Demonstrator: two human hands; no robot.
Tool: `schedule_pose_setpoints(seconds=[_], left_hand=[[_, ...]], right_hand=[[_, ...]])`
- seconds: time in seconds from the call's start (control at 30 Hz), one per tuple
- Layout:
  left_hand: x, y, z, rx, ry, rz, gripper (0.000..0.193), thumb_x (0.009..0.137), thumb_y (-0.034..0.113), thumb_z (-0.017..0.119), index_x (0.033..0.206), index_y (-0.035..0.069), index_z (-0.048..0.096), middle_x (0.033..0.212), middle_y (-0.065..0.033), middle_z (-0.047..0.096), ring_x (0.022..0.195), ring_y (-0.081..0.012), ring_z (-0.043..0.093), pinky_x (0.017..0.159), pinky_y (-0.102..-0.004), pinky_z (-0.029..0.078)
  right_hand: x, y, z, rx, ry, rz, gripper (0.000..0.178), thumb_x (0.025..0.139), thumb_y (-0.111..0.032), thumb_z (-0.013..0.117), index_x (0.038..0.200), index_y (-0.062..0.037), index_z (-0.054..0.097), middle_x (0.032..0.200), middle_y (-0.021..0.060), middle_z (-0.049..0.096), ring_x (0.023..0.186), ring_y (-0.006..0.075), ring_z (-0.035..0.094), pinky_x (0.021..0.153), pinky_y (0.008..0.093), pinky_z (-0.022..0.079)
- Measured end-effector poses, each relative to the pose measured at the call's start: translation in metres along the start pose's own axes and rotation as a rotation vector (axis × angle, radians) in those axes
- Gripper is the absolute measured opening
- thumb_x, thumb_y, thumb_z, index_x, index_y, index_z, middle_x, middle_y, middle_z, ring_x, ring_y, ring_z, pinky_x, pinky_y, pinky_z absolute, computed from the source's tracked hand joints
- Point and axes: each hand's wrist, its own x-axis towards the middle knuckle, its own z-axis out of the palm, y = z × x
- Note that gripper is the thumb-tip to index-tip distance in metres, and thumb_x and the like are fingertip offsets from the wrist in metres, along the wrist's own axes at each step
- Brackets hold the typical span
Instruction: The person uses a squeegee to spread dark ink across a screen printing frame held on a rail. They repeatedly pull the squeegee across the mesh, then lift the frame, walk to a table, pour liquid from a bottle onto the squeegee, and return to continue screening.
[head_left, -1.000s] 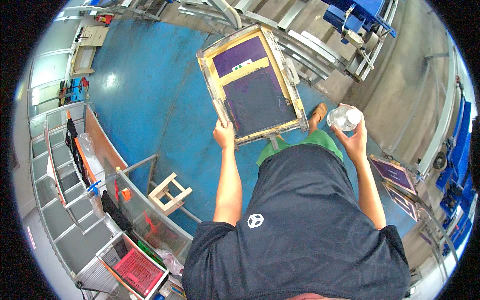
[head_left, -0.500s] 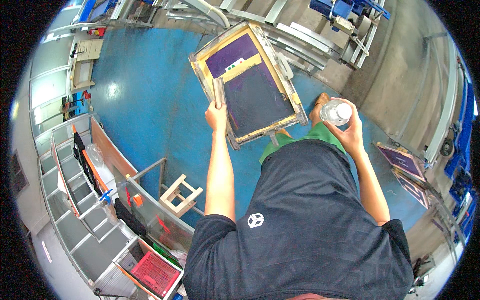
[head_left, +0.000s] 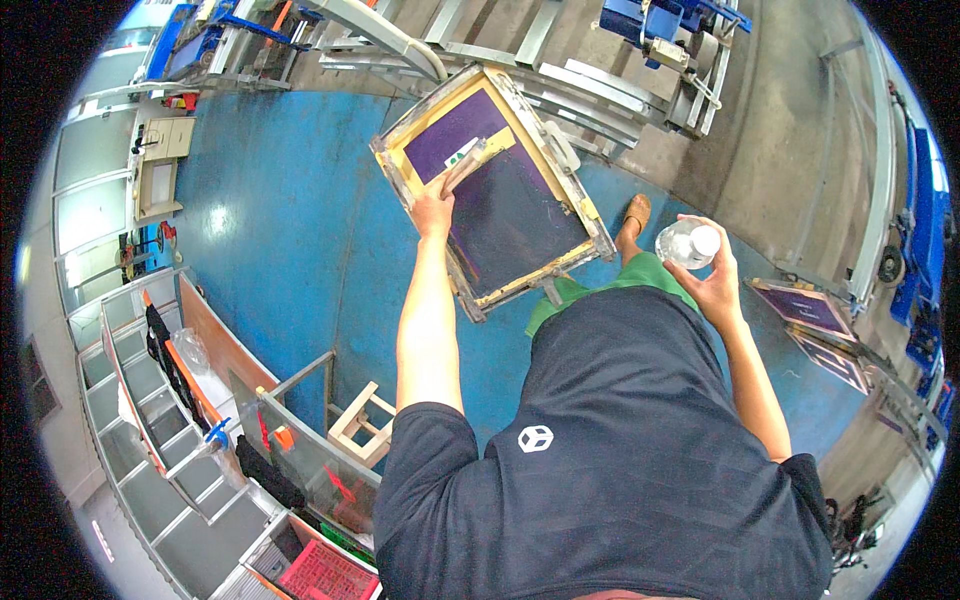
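Left hand (head_left: 434, 212) clamped on the near edge of the screen-printing frame (head_left: 495, 190), carrying it tilted out in front above the blue floor (head_left: 290, 220), purple mesh facing up, a strip of tan tape (head_left: 478, 158) crossing it just beyond the fingers. Right hand (head_left: 712, 283) wrapped around a clear plastic bottle (head_left: 686, 243) with a white cap, raised off to the right, well apart from the frame. Down left, a small wooden stool (head_left: 362, 425) beside the grey shelving (head_left: 150, 440); far right, two more purple screens (head_left: 815, 320) propped along the wall.
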Motion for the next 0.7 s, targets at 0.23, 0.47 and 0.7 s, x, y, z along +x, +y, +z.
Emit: schedule_pose_setpoints(seconds=[0.23,0.47,0.7], left_hand=[[-0.085,0.005,0.024,-0.023,-0.124,0.040,0.052,0.080,0.007,0.071,0.130,0.021,0.067,0.125,-0.0080,0.069,0.112,-0.0278,0.068,0.097,-0.0387,0.054],[-0.162,0.038,0.006,-0.197,-0.089,-0.103,0.047,0.079,0.008,0.073,0.126,0.010,0.069,0.112,-0.0161,0.072,0.103,-0.0316,0.071,0.088,-0.0399,0.056],[-0.170,0.017,0.023,-0.274,0.237,-0.490,0.032,0.083,0.024,0.076,0.101,-0.002,0.073,0.088,-0.0206,0.075,0.080,-0.0275,0.074,0.072,-0.0403,0.054]], right_hand=[[-0.007,0.013,0.002,0.050,0.079,-0.011,0.064,0.077,-0.012,0.086,0.131,-0.0030,0.053,0.124,0.0100,0.065,0.116,0.0192,0.061,0.101,0.0345,0.048],[0.006,0.024,0.010,0.106,0.058,0.011,0.062,0.077,-0.014,0.087,0.128,-0.0019,0.053,0.114,0.0086,0.066,0.107,0.0183,0.063,0.096,0.0337,0.049],[0.044,0.003,0.016,-0.156,-0.132,-0.202,0.072,0.074,-0.018,0.087,0.137,-0.0057,0.053,0.131,0.0147,0.063,0.122,0.0280,0.061,0.105,0.0390,0.046]])
